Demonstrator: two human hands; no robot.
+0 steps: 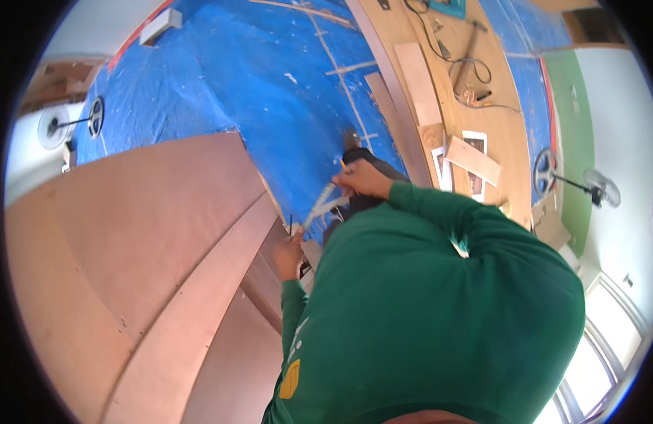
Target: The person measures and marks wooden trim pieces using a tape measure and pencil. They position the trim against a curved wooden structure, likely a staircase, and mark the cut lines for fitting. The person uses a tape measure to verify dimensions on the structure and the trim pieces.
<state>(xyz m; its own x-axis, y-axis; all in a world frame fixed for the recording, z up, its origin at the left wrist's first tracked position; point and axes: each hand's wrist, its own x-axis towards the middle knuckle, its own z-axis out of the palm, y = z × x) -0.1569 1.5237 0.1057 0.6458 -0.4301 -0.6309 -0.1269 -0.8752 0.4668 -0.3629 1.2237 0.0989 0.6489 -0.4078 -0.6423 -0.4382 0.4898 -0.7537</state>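
A narrow pale strip (318, 205), which looks like a tape measure blade, runs slantwise between my hands. My right hand (363, 178) is closed round its upper end, with a small orange tip showing by the fingers. At the lower end, my left hand (289, 256) is closed on the strip beside the corner of a wooden panel structure (199, 265). A thin dark stick stands up near the left fingertips; whether that hand holds it I cannot tell. My sleeves are green.
Blue sheeting (270, 78) covers the floor. On the right, a long wooden workbench (506, 120) bears a hammer (469, 60), a cable (446, 53), loose boards (418, 85) and printed sheets. Pedestal fans (54, 126) stand at both sides. A white block (160, 27) lies at the far left.
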